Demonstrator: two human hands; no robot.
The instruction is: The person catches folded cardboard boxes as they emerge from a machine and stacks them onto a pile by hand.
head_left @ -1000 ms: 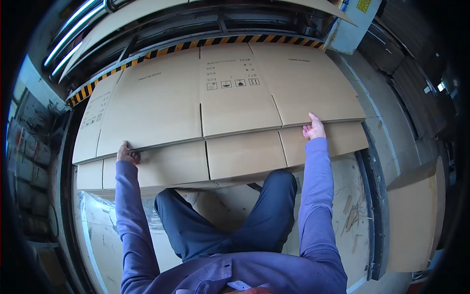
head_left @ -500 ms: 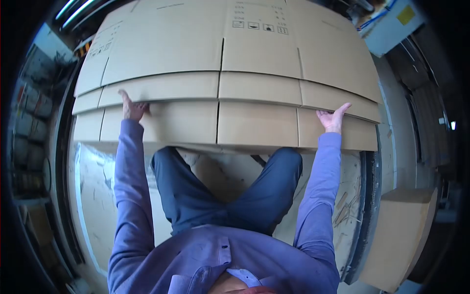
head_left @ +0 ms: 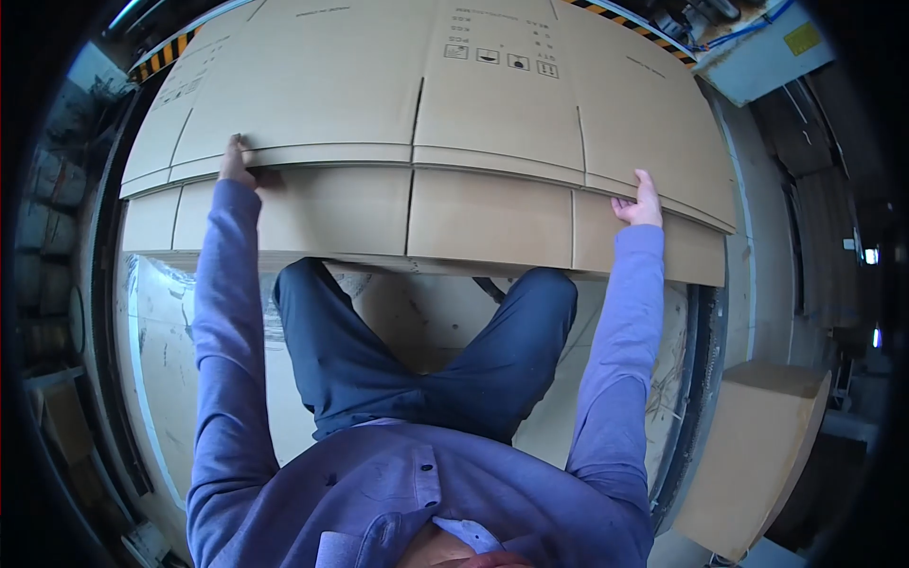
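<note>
A large flat cardboard sheet [head_left: 312,85], scored and slotted with printed symbols, lies over more sheets, its near edge toward me. A second sheet shows as a thin strip just under it. My left hand [head_left: 239,163] grips the near edge on the left, thumb on top and fingers underneath, partly hidden. At the right part of that edge, my right hand [head_left: 641,199] holds the same way, thumb up and fingers curled below. Beneath, a lower cardboard sheet [head_left: 492,218] sticks out nearer to my knees.
A closed cardboard box [head_left: 753,464] stands on the floor at the lower right. Black and yellow striped edging [head_left: 163,59] runs behind the sheets. A white machine part with a yellow label [head_left: 803,40] is at the upper right. Dark rails flank both sides.
Both hands have moved forward, the left one more. The top sheet's near edge now almost lines up with the sheet under it, and more of the lower sheet shows on the left.
</note>
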